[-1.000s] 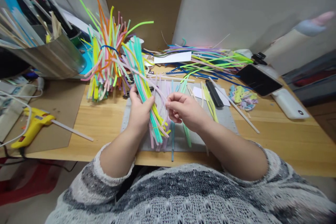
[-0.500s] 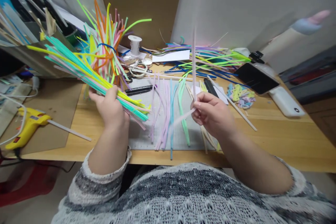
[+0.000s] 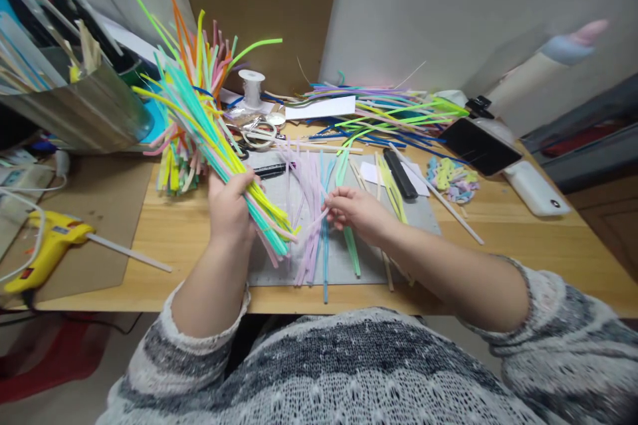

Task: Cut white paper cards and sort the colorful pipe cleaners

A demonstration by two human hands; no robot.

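Observation:
My left hand (image 3: 232, 206) is wrapped round a thick bunch of turquoise, yellow and pink fuzzy stems (image 3: 219, 149), slanting from upper left to lower right. Between the pinched fingertips of my right hand (image 3: 356, 212) is the end of a pale pinkish stem (image 3: 318, 218), over the middle of the grey mat (image 3: 279, 275). Lilac stems (image 3: 313, 252) lie on the mat beneath it. Beside them are a blue stem (image 3: 325, 275) and green stems (image 3: 353, 255). Yellow stems (image 3: 393, 189) lie right of my right hand.
A yellow glue gun (image 3: 50, 249) lies at the left. Behind my left hand stands a tied multicoloured bundle (image 3: 177, 163). Loose stems (image 3: 389, 113), a wire spool (image 3: 252, 86) and scissors (image 3: 262, 136) are at the back. A phone (image 3: 481, 146) rests at the right.
My right hand has moved left and slightly down with the pale stem, which no longer stands upright. My left hand has moved right, and its bunch has turned steeper.

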